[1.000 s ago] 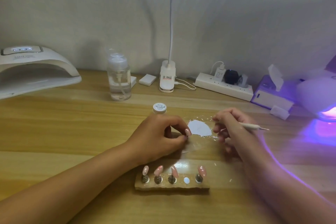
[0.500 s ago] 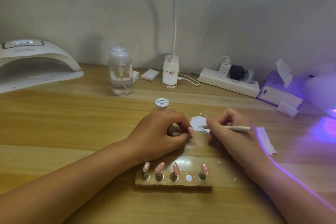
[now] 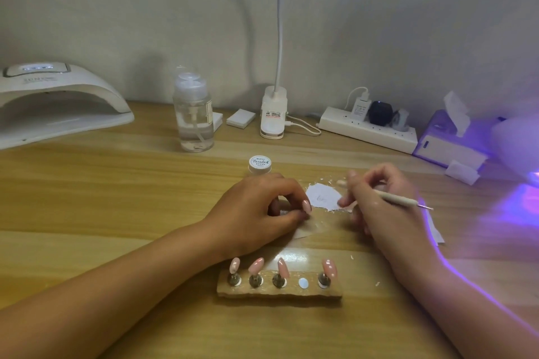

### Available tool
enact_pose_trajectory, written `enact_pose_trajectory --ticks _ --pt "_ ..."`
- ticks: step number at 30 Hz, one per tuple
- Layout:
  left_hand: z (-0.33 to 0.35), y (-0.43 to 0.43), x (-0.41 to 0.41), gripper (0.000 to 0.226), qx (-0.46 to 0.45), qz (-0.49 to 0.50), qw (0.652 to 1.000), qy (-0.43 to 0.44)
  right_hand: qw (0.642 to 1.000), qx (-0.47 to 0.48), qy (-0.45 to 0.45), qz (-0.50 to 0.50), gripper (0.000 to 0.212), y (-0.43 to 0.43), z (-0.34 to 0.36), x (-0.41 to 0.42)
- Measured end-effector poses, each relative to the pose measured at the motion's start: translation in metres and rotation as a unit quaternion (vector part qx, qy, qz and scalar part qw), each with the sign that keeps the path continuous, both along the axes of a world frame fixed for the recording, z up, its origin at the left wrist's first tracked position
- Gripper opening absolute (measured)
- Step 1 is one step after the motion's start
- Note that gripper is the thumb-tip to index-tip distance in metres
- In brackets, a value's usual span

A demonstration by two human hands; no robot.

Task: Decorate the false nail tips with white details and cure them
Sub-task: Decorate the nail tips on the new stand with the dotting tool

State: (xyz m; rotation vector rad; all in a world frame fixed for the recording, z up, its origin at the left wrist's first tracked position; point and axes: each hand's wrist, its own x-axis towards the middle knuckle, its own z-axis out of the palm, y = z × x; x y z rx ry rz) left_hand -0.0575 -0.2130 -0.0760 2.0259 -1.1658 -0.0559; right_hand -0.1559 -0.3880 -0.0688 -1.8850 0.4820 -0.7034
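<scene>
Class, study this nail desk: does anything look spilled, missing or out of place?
White flecks are scattered on the table around the white patch, like splashed paint. The holder has one bare slot among four pink tips.

Both forearms come in from the near edge, angled toward each other. Left hand [image 3: 256, 210] is palm down, fingers curled, thumb and index tip pinched together at its right side; whatever they pinch is hidden. Right hand [image 3: 379, 207] is just beside it, apart, fingers curled in a pen-style grip, slightly blurred. Purple light falls along the right wrist and forearm.
</scene>
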Motion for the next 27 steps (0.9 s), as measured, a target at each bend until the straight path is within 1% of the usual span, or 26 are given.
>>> enact_pose_trajectory --ticks 3,5,7,8,11,15,17,20,23,27 --pt "0.000 0.000 0.001 0.009 0.002 -0.005 1.000 -0.005 0.995 0.060 -0.073 0.026 0.021 0.004 0.008 -0.004" --pt "0.000 0.000 0.001 0.006 0.005 -0.007 1.000 -0.010 0.984 0.135 -0.103 0.053 0.019 0.011 0.011 -0.004" --pt "-0.001 0.000 0.002 0.006 0.007 -0.006 1.000 -0.015 0.970 0.203 -0.113 0.070 0.023 0.016 0.013 -0.003" --pt "-0.001 0.000 0.002 0.006 0.007 -0.006 1.000 -0.017 0.967 0.218 -0.105 0.077 0.023 0.018 0.013 -0.003" --pt "-0.001 0.000 0.002 0.008 0.002 -0.007 1.000 -0.020 0.971 0.215 -0.069 0.085 0.022 0.020 0.009 -0.003" --pt "-0.001 0.000 0.002 0.010 0.006 -0.009 0.999 -0.037 0.974 0.202 -0.043 0.094 0.025 0.022 0.006 -0.004" --pt "-0.001 0.000 0.001 0.009 0.012 -0.013 0.999 -0.047 0.976 0.192 -0.039 0.095 0.028 0.024 0.007 -0.004" --pt "0.000 0.000 0.000 0.011 0.002 -0.020 0.999 -0.045 0.979 0.176 -0.036 0.093 0.025 0.026 0.008 -0.004" --pt "-0.001 0.000 0.000 0.008 -0.006 -0.024 0.999 -0.037 0.982 0.167 -0.027 0.089 0.024 0.027 0.008 -0.003" --pt "-0.001 -0.001 0.001 0.007 -0.007 -0.021 0.999 -0.030 0.984 0.155 -0.019 0.090 0.029 0.027 0.007 -0.002"
